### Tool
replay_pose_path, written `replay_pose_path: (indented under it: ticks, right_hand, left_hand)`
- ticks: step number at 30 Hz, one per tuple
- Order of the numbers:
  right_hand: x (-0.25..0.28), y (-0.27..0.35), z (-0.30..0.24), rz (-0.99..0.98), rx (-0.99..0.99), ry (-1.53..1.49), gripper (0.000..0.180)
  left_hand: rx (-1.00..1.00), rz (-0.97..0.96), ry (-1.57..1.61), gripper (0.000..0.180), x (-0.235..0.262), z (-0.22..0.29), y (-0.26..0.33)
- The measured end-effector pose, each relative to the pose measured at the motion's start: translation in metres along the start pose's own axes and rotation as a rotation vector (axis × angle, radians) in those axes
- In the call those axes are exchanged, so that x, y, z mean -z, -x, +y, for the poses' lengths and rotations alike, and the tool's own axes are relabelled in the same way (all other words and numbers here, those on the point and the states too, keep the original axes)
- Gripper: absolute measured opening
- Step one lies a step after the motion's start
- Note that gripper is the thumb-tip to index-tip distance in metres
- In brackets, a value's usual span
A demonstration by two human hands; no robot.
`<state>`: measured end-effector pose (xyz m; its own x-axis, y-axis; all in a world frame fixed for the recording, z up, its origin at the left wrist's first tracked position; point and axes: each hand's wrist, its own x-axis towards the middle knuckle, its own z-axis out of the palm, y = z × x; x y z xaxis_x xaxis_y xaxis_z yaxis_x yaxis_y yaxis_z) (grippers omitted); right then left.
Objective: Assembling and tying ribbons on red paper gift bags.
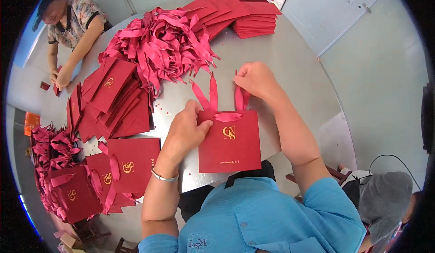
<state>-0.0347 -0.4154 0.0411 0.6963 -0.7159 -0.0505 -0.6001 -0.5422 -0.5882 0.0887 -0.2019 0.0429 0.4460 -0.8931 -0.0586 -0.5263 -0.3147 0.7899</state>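
A flat red paper bag (230, 151) with a gold emblem lies at the table's front edge. Pink ribbon (242, 98) is threaded through its top: a short stretch crosses the front, and loose ends rise on the left and right. My left hand (186, 128), with a bracelet at the wrist, grips the bag's upper left side, thumb on the front and fingers partly hidden behind the edge. Above the bag's top right corner, my right hand (257, 78) is closed in a pinch on the right-hand ribbon; its fingers partly cover the ends.
Beyond the bag, loose pink ribbons (163, 42) lie in a heap on the metal table (294, 67). Flat red bags (256, 24) are stacked at the back; more (113, 101) sit left. Ribboned bags (136, 160) overlap at the lower left. Another person (81, 19) works at the far left.
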Motion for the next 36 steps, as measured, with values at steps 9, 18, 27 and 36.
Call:
replay_pose_path:
  ticks: [9,18,27,36]
  right_hand:
    - [-0.007,0.011,-0.007,0.200,0.226,0.085,0.015]
    - [-0.018,0.045,-0.040,-0.068,0.813,-0.112,0.012]
    - [-0.028,0.044,-0.040,0.007,0.873,0.053,0.009]
    - [-0.035,0.059,-0.044,0.045,0.839,0.285,0.011]
  left_hand:
    - [0.005,0.023,-0.077,0.028,0.005,-0.003,0.002]
    - [0.057,0.109,-0.034,0.022,0.011,-0.018,-0.003]
    - [0.138,0.082,-0.387,0.032,0.013,0.011,0.003]
    - [-0.066,-0.044,-0.299,0.036,-0.001,0.001,0.009]
